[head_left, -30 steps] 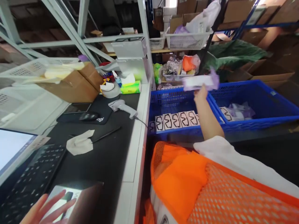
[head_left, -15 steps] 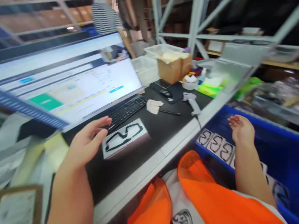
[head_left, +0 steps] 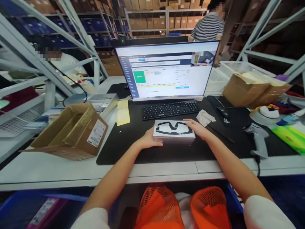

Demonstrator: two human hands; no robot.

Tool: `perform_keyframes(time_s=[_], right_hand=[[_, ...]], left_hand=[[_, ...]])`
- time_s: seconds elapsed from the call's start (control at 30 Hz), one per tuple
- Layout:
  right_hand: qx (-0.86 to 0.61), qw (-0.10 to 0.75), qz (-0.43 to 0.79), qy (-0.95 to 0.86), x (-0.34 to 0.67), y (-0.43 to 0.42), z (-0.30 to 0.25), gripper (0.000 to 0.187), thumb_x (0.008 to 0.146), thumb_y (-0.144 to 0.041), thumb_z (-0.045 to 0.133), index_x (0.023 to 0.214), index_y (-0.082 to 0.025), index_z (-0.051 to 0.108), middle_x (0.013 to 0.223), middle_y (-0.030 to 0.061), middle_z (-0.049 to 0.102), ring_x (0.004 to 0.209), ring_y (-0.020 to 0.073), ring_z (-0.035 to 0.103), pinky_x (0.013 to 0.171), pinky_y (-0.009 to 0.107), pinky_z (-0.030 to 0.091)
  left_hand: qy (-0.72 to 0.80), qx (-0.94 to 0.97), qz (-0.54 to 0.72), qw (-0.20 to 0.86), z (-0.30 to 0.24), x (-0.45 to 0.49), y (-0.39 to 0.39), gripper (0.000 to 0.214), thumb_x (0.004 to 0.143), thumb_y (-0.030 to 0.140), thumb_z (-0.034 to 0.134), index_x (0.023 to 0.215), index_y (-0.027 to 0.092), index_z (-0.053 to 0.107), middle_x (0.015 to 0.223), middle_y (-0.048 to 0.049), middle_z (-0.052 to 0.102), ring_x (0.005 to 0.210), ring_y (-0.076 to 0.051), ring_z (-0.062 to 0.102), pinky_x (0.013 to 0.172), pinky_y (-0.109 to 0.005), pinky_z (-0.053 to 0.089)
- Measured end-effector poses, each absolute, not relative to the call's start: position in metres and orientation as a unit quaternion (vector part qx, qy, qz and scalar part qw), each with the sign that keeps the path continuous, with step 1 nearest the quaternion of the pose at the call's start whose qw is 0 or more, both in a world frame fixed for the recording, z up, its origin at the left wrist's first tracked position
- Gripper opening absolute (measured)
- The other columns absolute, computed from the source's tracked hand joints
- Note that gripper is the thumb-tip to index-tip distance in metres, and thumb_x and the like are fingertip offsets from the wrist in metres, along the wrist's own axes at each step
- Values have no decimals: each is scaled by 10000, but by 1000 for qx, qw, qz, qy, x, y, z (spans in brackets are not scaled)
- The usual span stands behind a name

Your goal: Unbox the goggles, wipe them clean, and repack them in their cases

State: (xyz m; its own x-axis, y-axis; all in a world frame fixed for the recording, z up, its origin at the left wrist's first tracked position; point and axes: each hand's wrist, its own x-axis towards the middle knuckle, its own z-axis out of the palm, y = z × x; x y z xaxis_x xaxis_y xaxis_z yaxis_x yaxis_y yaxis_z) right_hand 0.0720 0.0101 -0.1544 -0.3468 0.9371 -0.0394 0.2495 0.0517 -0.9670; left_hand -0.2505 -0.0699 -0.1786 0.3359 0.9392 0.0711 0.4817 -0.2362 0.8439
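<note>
A flat white box printed with a black glasses outline [head_left: 173, 129] lies on the black desk mat [head_left: 133, 140] in front of the keyboard [head_left: 171, 109]. My left hand [head_left: 150, 140] grips the box's left end. My right hand [head_left: 199, 128] grips its right end, fingers curled over the edge. Both forearms reach in from the bottom of the view.
A lit monitor [head_left: 166, 71] stands behind the keyboard. An open cardboard box [head_left: 71, 130] lies on its side at left. A barcode scanner [head_left: 258, 140], mouse [head_left: 222, 112], crumpled tissue [head_left: 205, 117] and another cardboard box [head_left: 247, 87] are at right. People sit and stand behind.
The view swung from the blue bins on the right to the desk. My right hand let go of a packet there and came to the box; both hands now hold it.
</note>
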Motion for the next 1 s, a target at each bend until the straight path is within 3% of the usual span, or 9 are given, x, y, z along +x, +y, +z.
perform_keyframes(time_s=[0.1,0.17,0.3,0.43,0.57,0.73,0.87,1.0], right_hand=[[-478,391,507,-601,78,10,-170,672,764,-664,730,1276,-230,690,1122,71,734,1091,286,659,1078,496,479],[-473,426,510,-579,81,8,-174,646,711,-646,781,1206,-235,719,1131,68,737,1103,286,662,1091,497,473],[-463,432,539,-555,73,-2,-172,528,691,-626,812,1044,-235,772,1153,80,754,1176,328,652,1147,537,427],[-430,451,584,-521,64,-14,-174,591,698,-643,786,1129,-240,753,1278,86,719,1250,357,623,1141,545,447],[-417,471,589,-508,67,-12,-173,615,761,-684,712,1178,-235,743,1315,77,704,1273,348,612,1131,527,463],[-368,428,603,-564,66,-7,-174,679,895,-763,551,1351,-272,660,1431,62,629,1390,306,518,1216,535,330],[-396,405,637,-523,55,-13,-184,760,865,-834,508,1365,-277,638,1421,102,629,1340,317,558,1185,565,349],[-400,371,695,-468,46,-19,-191,609,924,-747,500,1295,-299,678,1424,68,634,1343,287,562,1210,516,335]], left_hand=[[485,729,350,332,-178,-246,-76,1254,594,487,929,1620,215,261,1621,-194,372,1503,-426,363,1252,-624,260],[486,720,400,293,-169,-239,-85,1286,611,531,915,1640,254,195,1645,-187,300,1515,-420,336,1252,-623,266],[418,719,525,181,-140,-200,-97,1187,656,558,892,1619,341,233,1623,-151,302,1504,-398,349,1228,-604,341],[315,764,547,135,-131,-153,-86,1269,668,548,894,1637,389,91,1695,-147,145,1561,-408,240,1231,-609,330],[345,752,517,219,-146,-141,-62,1302,655,548,902,1645,359,78,1644,-177,271,1522,-427,316,1222,-648,306],[378,626,596,332,-140,-165,-43,1299,685,595,865,1638,358,15,1563,-157,410,1429,-373,480,1175,-557,415],[383,631,624,256,-121,-181,-46,1305,679,655,842,1631,377,-6,1620,-135,340,1501,-358,394,1235,-532,344],[374,695,600,128,-116,-190,-56,1324,678,724,801,1617,394,-73,1636,-131,277,1510,-358,381,1248,-551,314]])
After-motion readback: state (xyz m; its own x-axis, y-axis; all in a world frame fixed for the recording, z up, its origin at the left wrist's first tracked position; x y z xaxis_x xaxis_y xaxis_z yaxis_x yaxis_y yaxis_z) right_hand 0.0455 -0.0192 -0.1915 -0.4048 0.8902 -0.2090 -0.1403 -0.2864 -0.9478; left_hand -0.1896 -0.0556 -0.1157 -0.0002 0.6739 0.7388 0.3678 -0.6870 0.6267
